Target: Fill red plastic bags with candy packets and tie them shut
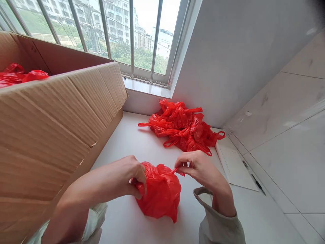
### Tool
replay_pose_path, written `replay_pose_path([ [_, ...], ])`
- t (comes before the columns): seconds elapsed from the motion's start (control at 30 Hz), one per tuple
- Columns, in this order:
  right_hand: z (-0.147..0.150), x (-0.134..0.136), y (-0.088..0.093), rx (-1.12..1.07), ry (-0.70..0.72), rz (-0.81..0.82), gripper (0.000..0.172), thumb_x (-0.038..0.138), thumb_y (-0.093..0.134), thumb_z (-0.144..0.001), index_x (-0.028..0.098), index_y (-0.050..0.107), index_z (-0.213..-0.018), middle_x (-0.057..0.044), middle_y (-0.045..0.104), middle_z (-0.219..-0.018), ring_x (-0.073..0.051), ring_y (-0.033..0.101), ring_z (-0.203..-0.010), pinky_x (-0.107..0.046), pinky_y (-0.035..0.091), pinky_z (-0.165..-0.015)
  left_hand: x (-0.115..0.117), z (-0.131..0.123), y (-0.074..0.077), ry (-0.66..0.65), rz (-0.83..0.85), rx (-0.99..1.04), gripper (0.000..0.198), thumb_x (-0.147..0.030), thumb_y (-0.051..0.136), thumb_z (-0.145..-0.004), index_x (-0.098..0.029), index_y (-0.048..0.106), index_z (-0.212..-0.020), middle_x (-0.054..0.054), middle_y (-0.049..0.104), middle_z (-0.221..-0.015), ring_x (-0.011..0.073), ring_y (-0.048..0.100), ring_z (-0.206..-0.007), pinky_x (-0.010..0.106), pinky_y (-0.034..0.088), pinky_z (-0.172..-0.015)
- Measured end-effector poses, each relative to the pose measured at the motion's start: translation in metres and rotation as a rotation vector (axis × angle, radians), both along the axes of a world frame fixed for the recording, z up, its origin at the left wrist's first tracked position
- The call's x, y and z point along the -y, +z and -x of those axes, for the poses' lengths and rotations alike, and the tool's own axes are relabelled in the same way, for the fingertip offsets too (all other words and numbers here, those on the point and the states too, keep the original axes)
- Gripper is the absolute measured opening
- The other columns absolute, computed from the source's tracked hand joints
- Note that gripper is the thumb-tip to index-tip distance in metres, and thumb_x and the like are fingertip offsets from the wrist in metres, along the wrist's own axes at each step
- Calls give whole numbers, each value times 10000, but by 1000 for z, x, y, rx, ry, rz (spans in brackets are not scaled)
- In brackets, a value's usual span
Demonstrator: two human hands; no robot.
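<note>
Red plastic bag (161, 196): left hand (133, 173) grips ten o'clock, right hand (197, 166) pinches two-o'clock strip (174, 170); I judge gathering; next, tension.

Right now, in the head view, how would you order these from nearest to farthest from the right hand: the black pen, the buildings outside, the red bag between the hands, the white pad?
1. Red bag: pinched by the right hand, mostly to its left.
2. White pad: to the hand's right.
3. Black pen: farther right, past the pad.
4. Buildings: outside, beyond the window bars.
</note>
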State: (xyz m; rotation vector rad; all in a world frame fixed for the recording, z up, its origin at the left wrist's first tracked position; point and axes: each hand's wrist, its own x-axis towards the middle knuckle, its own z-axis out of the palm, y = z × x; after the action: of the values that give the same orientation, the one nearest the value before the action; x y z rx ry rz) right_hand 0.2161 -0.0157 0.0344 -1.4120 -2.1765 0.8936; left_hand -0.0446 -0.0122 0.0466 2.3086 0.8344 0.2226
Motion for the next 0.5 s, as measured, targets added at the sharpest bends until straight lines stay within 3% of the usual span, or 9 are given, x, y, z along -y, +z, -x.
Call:
replay_pose_path([
  [0.13,-5,-16,-17,205,-83,119,136,96,605,-714,197,652,-636,45,599,-566,-94,510,-580,-227,335,-581,-6,1,-5,113,270,-238,213,-85,577,-635,-180,494,-463,-57,425,-466,86,343,-460,232,220,-441],
  [0.33,-8,-27,-29,276,-81,252,93,109,585,-647,181,604,-590,37,584,-552,-93,510,-562,-223,319,-552,-10,4,-12,269,326,-342,223,-181,625,-585,-196,463,-432,-54,415,-382,111,396,-393,231,256,-411],
  [0.5,-1,-27,-33,344,-98,257,135,61,579,-624,180,608,-567,42,562,-517,-100,520,-543,-225,341,-562,-8,1,-12,368,327,-325,292,-152,600,-592,-197,363,-428,-72,269,-395,117,447,-388,217,236,-395],
])
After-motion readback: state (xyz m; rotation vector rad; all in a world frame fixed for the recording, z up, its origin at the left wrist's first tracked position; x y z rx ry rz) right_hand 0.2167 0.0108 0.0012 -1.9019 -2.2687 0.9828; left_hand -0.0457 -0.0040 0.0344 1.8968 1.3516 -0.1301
